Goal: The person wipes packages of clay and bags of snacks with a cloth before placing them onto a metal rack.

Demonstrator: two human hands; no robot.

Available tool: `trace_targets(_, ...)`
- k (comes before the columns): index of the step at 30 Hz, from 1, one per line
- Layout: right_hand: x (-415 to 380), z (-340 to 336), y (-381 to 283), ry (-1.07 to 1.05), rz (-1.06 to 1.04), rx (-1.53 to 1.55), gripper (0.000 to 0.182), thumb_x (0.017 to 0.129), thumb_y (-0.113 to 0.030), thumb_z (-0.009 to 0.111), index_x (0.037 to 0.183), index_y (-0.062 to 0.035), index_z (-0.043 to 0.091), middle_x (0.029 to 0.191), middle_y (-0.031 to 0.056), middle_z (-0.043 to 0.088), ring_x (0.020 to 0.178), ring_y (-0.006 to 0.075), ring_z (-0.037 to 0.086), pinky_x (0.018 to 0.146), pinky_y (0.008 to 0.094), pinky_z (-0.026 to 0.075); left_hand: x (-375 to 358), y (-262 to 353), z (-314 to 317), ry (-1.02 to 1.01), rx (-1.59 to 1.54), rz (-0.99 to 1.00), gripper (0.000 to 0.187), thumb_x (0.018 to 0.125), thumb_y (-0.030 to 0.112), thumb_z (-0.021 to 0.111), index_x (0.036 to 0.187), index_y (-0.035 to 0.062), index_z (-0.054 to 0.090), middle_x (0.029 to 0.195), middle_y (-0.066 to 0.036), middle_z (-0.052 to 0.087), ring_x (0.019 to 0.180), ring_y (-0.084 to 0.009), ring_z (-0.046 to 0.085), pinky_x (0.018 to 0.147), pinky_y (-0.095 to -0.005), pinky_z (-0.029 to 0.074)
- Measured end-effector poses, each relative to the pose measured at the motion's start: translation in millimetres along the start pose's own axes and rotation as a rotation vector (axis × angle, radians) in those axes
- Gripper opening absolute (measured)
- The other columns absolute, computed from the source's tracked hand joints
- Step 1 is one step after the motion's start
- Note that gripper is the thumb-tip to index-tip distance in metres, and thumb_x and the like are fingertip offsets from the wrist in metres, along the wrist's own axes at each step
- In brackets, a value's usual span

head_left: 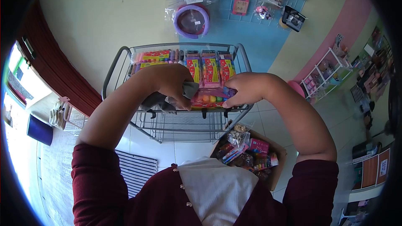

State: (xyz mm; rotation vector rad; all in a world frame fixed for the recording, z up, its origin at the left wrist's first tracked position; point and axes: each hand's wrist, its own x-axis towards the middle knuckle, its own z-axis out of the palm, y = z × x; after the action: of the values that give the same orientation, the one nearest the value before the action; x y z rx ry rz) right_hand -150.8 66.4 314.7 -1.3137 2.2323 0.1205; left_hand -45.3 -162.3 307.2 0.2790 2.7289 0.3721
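Observation:
A grey wire rack stands before me, its top basket filled with colourful packs that have red and yellow labels. Bunched in my left hand is a grey cloth, held over the basket's front left part. My right hand grips the right end of a clear pack of coloured pieces at the basket's front edge, thumb and fingers around its corner. The left fingertips are close to the pack's other end; whether they touch it is unclear.
An open cardboard box of packaged goods sits on the floor at the lower right of the rack. A striped mat lies at the lower left. Goods hang on a wall grid; a white shelf stands right.

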Motion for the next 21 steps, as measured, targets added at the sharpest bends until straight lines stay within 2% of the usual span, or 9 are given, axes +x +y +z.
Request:
trace_targets(4,-7.4,-0.7,-7.9,-0.019,-0.019,-0.067,0.068,0.086,-0.057,0.066,0.119,0.0028,0.06,0.119,0.0186,0.062,0.111,0.0343,0.061,0.096,0.0404,0.047,-5.4,9.7,7.1,0.034,0.096,0.028,0.054,0.064,0.048,0.089,0.096,0.0066,0.074,0.092,-0.011,0.073,0.083,-0.0275,0.069,0.077,-0.0373,0.054)
trace_targets(5,-7.7,3.7,-8.2,-0.021,-0.021,-0.066,0.068,0.086,-0.057,0.066,0.119,0.0028,0.06,0.119,0.0186,0.062,0.111,0.0343,0.061,0.096,0.0404,0.047,-9.0,14.3,9.1,0.067,0.135,0.044,0.061,0.063,0.051,0.089,0.103,0.0073,0.073,0.095,-0.011,0.074,0.086,-0.0279,0.07,0.079,-0.0385,0.054)
trace_targets(7,-7.5,14.5,-6.1,0.103,-0.01,-0.099,0.071,0.091,-0.059,0.059,0.124,0.0044,0.057,0.124,0.0192,0.059,0.115,0.0359,0.059,0.099,0.041,0.046,-18.5,20.9,12.8,0.101,0.175,0.059,0.067,0.062,0.053,0.089,0.109,0.0079,0.072,0.099,-0.011,0.074,0.09,-0.0282,0.07,0.082,-0.0396,0.054)
trace_targets(9,-6.4,17.6,1.8,0.134,-0.056,-0.01,0.068,0.093,-0.055,0.059,0.126,0.0037,0.056,0.125,0.0195,0.059,0.115,0.0363,0.059,0.099,0.0413,0.045,-28.2,23.8,16.2,0.305,0.119,0.103,0.074,0.063,0.05,0.09,0.121,0.0093,0.069,0.104,-0.012,0.074,0.095,-0.0285,0.071,0.086,-0.041,0.054)
trace_targets(11,-7.8,16.5,8.9,0.169,-0.106,0.073,0.064,0.094,-0.051,0.06,0.128,0.003,0.055,0.126,0.0198,0.059,0.116,0.0367,0.058,0.1,0.0416,0.045,-31.9,22.1,15.4,0.294,0.044,0.092,0.072,0.064,0.046,0.091,0.121,0.0094,0.069,0.105,-0.012,0.074,0.095,-0.0282,0.071,0.086,-0.04,0.054)
trace_targets(13,-8.1,11.9,13.6,0.108,-0.192,0.092,0.059,0.094,-0.041,0.064,0.134,0.0013,0.052,0.125,0.0188,0.06,0.114,0.0363,0.059,0.098,0.0422,0.046,-37.0,17.2,13.6,0.281,-0.039,0.082,0.07,0.064,0.042,0.092,0.122,0.0094,0.07,0.105,-0.012,0.074,0.095,-0.0279,0.071,0.086,-0.039,0.055)
trace_targets(16,-5.8,17.5,17.5,0.188,-0.251,0.045,0.057,0.091,-0.04,0.066,0.135,-0.0046,0.052,0.116,0.0159,0.064,0.105,0.0329,0.064,0.092,0.0413,0.049,-41.0,7.2,13.3,0.251,-0.106,0.049,0.062,0.065,0.034,0.093,0.118,0.0089,0.072,0.101,-0.013,0.075,0.09,-0.0271,0.072,0.084,-0.0368,0.056)
trace_targets(19,-22.5,14.6,5.5,0.157,-0.223,0.022,0.058,0.089,-0.04,0.069,0.132,-0.0044,0.053,0.107,0.0147,0.065,0.1,0.0316,0.065,0.089,0.0394,0.051,-37.5,-4.2,24.0,0.258,-0.175,0.037,0.056,0.068,0.032,0.091,0.115,0.0076,0.073,0.097,-0.013,0.075,0.086,-0.0264,0.073,0.082,-0.0347,0.056)
trace_targets(21,-20.9,15.0,3.5,0.141,-0.196,0.003,0.06,0.089,-0.042,0.069,0.132,-0.0038,0.052,0.109,0.015,0.064,0.103,0.0311,0.064,0.091,0.04,0.05,-39.0,-4.9,28.8,0.283,-0.187,0.048,0.054,0.069,0.031,0.09,0.114,0.0066,0.073,0.096,-0.012,0.075,0.085,-0.0262,0.072,0.082,-0.0349,0.056)
